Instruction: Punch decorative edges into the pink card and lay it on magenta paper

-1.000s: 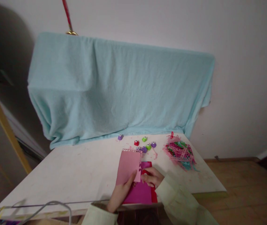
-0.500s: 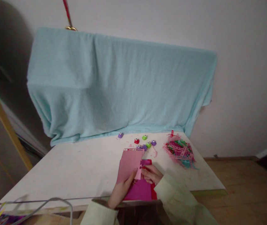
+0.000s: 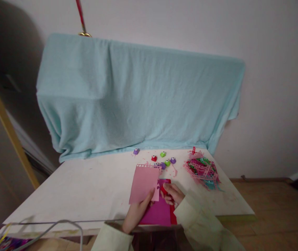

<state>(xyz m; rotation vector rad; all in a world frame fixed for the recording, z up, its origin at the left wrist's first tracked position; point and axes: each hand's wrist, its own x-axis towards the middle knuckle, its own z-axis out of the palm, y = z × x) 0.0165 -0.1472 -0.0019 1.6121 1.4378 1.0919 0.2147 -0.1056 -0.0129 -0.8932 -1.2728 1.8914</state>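
Observation:
My left hand (image 3: 140, 210) grips a pink sheet of paper (image 3: 145, 183) by its lower right, thumb on top. Small cut-outs run along the sheet's top edge, and a few more sit on its right edge. My right hand (image 3: 173, 194) is closed around a small red craft punch (image 3: 164, 189), just right of the sheet and apart from it. Beneath both hands lie a magenta sheet (image 3: 156, 213) and a red sheet (image 3: 173, 214) at the table's front edge. Beyond the pink sheet stand several small punches in purple, green and red, among them a green punch (image 3: 167, 162).
A heap of punched paper strips (image 3: 202, 170) lies on the white table (image 3: 86, 195) at the right. Tiny paper scraps are scattered around the punches. A light blue cloth (image 3: 138, 94) hangs behind the table. A grey cable (image 3: 67, 222) loops at the front left.
My right hand has pulled the red punch off the pink sheet's right edge, slightly to the right. The left hand still holds the sheet. The view has shifted a little.

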